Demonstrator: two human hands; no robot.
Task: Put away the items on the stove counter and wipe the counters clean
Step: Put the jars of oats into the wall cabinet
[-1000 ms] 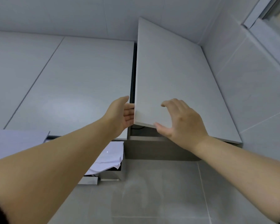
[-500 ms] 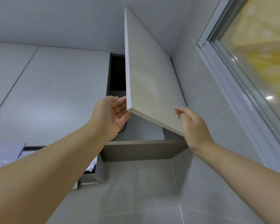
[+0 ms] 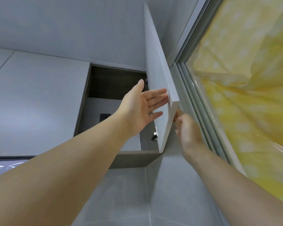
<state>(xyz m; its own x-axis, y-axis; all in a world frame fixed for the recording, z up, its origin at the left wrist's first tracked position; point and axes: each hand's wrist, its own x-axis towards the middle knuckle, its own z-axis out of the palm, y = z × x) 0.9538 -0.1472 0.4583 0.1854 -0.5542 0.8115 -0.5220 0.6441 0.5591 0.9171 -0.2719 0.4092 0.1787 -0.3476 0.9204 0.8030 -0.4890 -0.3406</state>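
Head view: cupboard door [image 3: 155, 70] now swung wide toward three o'clock; left hand [image 3: 142, 110] flat against it, right hand [image 3: 188, 129] grip hidden; storage reachable.

Both bare arms raised toward centre frame.
Left hand [image 3: 143, 110] palm up, fingers straight; right hand [image 3: 189, 129] just lower right, fingers bent, tips hidden.

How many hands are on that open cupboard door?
2. The left hand lies flat against the cupboard door on its inner face; the right hand touches its lower edge from the window side, fingers partly hidden.
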